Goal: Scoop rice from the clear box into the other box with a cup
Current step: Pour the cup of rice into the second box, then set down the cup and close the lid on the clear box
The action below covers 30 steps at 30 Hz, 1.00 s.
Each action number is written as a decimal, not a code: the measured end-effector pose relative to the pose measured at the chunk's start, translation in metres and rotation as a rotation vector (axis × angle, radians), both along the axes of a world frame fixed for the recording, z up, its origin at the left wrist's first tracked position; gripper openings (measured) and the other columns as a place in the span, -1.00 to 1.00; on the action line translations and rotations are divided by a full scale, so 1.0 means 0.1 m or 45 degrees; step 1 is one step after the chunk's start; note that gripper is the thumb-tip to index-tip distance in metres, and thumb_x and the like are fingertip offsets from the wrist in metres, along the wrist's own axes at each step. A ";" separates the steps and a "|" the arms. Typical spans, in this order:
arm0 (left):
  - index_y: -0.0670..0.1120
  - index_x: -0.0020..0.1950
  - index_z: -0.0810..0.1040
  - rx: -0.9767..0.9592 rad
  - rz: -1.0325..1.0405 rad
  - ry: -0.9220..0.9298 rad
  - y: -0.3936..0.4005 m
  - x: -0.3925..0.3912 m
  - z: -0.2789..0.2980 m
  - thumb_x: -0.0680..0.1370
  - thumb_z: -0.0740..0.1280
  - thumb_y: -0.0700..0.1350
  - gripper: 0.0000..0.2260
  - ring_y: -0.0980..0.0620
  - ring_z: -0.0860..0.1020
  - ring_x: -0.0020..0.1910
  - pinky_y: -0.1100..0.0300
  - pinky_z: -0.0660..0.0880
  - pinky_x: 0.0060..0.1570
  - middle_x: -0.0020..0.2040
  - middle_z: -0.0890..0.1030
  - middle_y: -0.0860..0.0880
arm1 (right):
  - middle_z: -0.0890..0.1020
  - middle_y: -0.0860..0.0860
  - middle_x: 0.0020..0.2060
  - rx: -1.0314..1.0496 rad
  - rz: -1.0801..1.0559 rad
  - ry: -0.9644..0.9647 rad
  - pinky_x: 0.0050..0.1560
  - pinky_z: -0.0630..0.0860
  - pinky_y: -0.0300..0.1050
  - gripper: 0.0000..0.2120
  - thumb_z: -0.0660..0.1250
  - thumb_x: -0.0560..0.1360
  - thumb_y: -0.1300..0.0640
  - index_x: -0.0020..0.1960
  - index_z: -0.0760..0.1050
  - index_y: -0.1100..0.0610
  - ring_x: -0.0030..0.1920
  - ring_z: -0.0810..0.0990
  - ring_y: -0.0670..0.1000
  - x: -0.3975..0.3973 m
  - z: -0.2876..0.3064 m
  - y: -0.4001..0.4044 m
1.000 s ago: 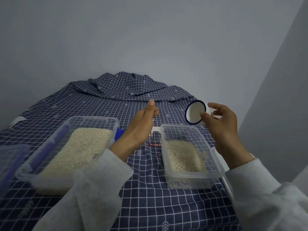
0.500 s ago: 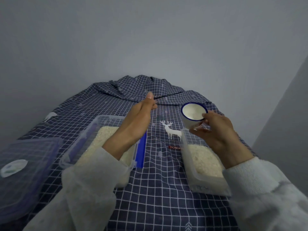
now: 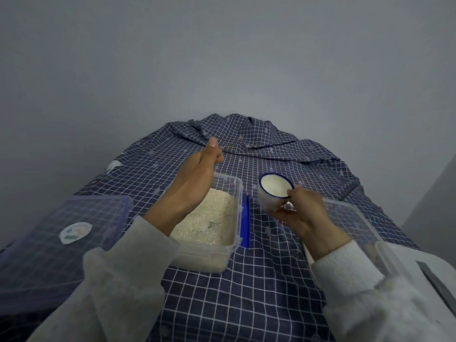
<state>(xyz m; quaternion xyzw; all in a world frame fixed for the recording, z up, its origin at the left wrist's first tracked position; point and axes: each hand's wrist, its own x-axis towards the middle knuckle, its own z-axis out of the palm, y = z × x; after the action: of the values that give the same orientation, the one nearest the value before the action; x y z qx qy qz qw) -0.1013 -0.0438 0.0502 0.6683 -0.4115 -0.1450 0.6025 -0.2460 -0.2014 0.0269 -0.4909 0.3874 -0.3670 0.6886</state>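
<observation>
Between the boxes, cup (image 3: pixel 275 191) (upright) pinched by right-hand fingers (image 3: pixel 292 193)

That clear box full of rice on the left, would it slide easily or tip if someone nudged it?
The clear box of rice is low, wide and well filled, so it probably feels heavy for its size and is unlikely to tip. It sits on a checked cloth, so a push might drag or bunch the fabric rather than slide cleanly. Its thin plastic walls may flex if squeezed.
</observation>
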 end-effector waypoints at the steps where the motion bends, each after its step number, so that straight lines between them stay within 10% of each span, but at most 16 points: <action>1: 0.21 0.16 0.47 0.004 0.006 0.003 0.02 0.03 -0.02 0.34 -0.13 0.52 -0.35 0.13 0.44 0.25 0.10 0.24 0.15 0.26 0.53 0.15 | 0.46 0.06 -0.13 0.006 -0.009 0.022 -0.05 0.59 0.25 -0.78 0.12 0.59 0.40 0.16 0.39 0.19 -0.14 0.55 0.16 0.03 -0.04 0.01; 30: 0.10 0.27 0.46 0.049 0.052 0.055 0.21 0.39 -0.20 0.40 -0.14 0.44 -0.31 0.09 0.42 0.29 0.10 0.21 0.17 0.29 0.52 0.11 | 0.52 0.30 0.20 -0.041 -0.122 0.305 -0.46 0.62 -0.06 -0.61 0.09 0.53 0.47 0.33 0.39 0.35 0.06 0.60 0.32 0.23 -0.53 -0.13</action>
<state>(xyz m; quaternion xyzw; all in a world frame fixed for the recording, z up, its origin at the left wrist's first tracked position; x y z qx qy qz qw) -0.0626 -0.0224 0.0302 0.6847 -0.3817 -0.1548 0.6013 -0.2228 -0.2139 -0.0259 -0.5229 0.4840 -0.3445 0.6113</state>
